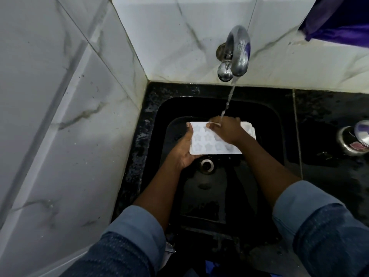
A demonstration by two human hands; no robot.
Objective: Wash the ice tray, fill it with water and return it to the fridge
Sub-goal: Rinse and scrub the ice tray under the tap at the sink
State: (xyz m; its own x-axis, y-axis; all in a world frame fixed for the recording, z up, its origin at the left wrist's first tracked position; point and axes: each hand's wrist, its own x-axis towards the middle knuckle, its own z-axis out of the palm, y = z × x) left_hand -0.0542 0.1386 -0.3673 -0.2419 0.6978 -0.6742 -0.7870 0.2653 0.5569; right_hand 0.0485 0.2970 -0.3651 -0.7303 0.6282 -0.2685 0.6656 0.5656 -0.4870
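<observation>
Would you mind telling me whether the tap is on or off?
On. A stream of water falls from the tap onto the right hand, which lies on the ice tray.

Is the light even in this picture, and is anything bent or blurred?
Head view: light is uneven, the black sink very dark, the white ice tray and wall tiles bright; head view: the wide lens skews the tile lines; head view: the tap shows glare, and the falling water looks smeared.

You have one view only, from the camera on your head. It looks forward and steeply down into the black sink (159,120) from close above, wide enough to catch the tap (238,50), the tiled wall (60,96) at your left and the bench (329,120) at your right.
</observation>
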